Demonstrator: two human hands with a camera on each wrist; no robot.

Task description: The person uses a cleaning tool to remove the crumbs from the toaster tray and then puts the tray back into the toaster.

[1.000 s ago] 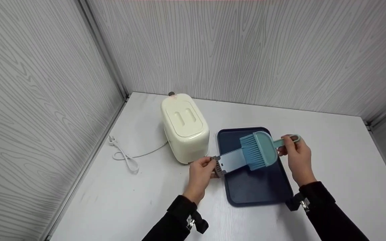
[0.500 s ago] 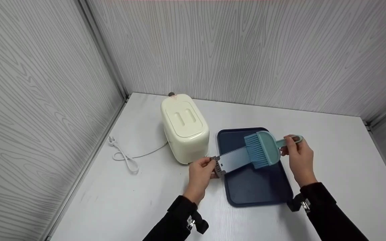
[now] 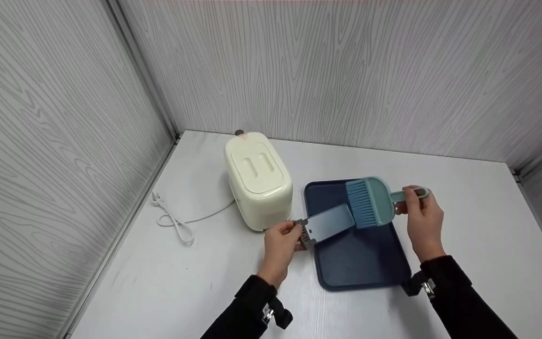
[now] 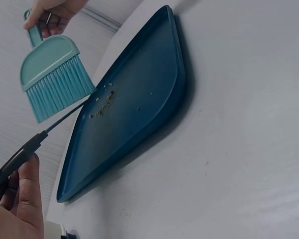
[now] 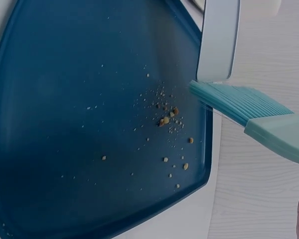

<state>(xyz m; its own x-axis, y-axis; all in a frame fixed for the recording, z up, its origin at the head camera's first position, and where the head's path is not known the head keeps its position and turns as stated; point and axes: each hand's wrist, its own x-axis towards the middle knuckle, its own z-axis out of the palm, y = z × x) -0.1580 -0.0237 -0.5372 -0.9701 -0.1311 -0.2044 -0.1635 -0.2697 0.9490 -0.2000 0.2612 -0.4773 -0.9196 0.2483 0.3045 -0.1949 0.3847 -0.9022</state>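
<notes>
My left hand (image 3: pixel 280 249) pinches the grey slotted end of a toaster crumb tray (image 3: pixel 331 223), a flat metal plate tilted over the dark blue serving tray (image 3: pixel 362 263). By its handle, my right hand (image 3: pixel 424 226) holds a light-blue hand brush (image 3: pixel 378 200). The bristles (image 5: pixel 234 97) hang at the far end of the crumb tray, close over the blue tray. Brown and pale crumbs (image 5: pixel 167 117) lie scattered on the blue tray, as the right wrist view shows. Part of the brush handle is hidden by my fingers.
A cream toaster (image 3: pixel 259 183) with a covered top stands left of the blue tray. Its white cord and plug (image 3: pixel 177 221) lie on the white table (image 3: pixel 158 292) further left. Wood-grain panels (image 3: pixel 299 70) close in the back and sides.
The brush has moved right and slightly away, off the crumb tray's surface to beyond its end, so more of the metal plate shows. My left hand has stayed nearly still.
</notes>
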